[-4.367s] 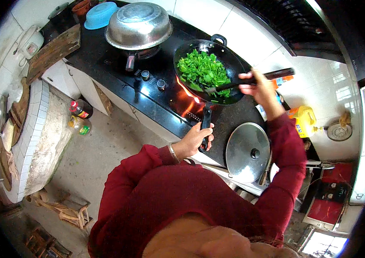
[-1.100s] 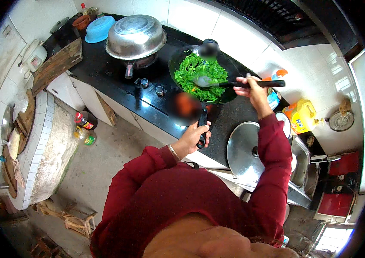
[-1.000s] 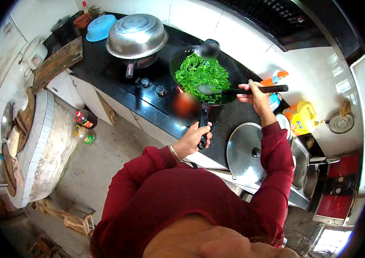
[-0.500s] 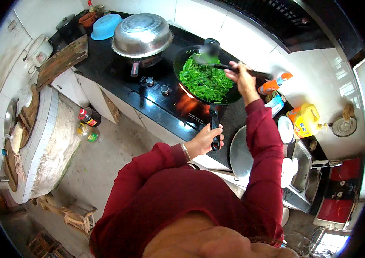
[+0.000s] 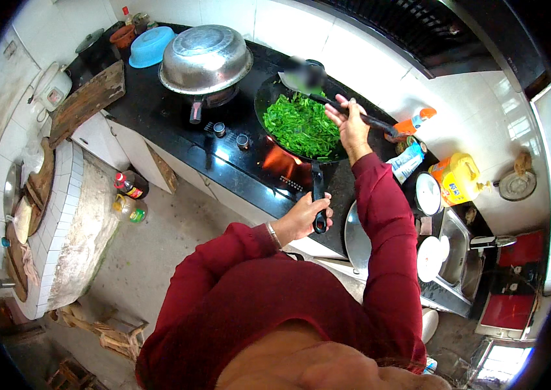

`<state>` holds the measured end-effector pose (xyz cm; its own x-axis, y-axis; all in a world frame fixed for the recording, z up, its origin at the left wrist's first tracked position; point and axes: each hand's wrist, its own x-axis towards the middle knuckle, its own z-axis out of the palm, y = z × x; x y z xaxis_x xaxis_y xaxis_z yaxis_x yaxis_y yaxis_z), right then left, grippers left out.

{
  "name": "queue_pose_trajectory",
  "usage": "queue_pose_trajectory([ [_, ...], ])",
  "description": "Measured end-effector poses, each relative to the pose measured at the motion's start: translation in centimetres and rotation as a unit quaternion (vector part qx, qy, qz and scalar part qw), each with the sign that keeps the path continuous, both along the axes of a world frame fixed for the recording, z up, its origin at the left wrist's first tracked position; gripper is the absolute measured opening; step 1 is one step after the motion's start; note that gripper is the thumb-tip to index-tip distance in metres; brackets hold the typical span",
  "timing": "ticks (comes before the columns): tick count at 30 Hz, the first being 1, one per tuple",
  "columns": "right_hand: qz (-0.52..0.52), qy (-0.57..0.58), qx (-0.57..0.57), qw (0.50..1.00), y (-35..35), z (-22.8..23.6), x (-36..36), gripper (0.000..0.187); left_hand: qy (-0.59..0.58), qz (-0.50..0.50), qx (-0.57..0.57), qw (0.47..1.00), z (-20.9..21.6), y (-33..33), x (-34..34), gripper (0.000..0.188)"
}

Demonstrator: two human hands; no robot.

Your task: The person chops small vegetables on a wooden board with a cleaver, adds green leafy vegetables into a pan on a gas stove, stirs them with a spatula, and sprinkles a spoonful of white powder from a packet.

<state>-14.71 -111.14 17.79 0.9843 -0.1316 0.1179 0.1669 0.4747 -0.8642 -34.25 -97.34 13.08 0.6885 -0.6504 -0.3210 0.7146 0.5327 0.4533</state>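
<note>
A black wok (image 5: 264, 97) stands on the right burner, filled with chopped green leafy vegetables (image 5: 298, 125). Its long black handle (image 5: 318, 179) points toward me, and my left hand (image 5: 301, 218) is wrapped round the end of it. In my right hand (image 5: 353, 130) is a spatula (image 5: 379, 122), held by its black handle with the fingers partly stretched along it. The spatula's blade is over the far rim of the wok, smeared by motion. Orange light glows on the stove glass (image 5: 282, 166) under the wok.
An upturned metal basin (image 5: 205, 58) covers a pan on the left burner, beside a blue plastic basin (image 5: 152, 47). On the right stand an orange-capped bottle (image 5: 412, 123), a yellow oil jug (image 5: 457, 177), a white bowl (image 5: 427, 194) and a sink (image 5: 455, 244). A round metal lid (image 5: 355, 237) lies near my right forearm.
My right hand has moved slightly left, and the spatula's blade has lifted from the vegetables toward the wok's far rim. My left hand keeps its hold on the handle.
</note>
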Motion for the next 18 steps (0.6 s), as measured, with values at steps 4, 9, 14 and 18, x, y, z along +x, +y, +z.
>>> queue_pose_trajectory([
  [4, 0.044, 0.060, -0.042, 0.996, -0.4, -0.2, -1.9, 0.024, -0.005, 0.000, 0.006, 1.000, -0.6, 0.2, 0.0, 0.020],
  [9, 0.086, 0.038, -0.099, 0.991, -2.8, 3.1, -4.1, 0.027, -0.008, 0.001, 0.007, 1.000, -0.3, 0.0, 0.1, 0.019],
  [14, 0.119, 0.055, -0.283, 0.950, -4.7, 2.7, -7.9, 0.029, -0.004, 0.005, 0.004, 1.000, -0.4, -0.2, 0.2, 0.018],
  [18, 0.055, -0.008, -0.345, 0.937, -5.9, 1.0, -7.4, 0.030, -0.009, 0.005, 0.014, 1.000, -0.1, -0.7, 0.0, 0.019],
])
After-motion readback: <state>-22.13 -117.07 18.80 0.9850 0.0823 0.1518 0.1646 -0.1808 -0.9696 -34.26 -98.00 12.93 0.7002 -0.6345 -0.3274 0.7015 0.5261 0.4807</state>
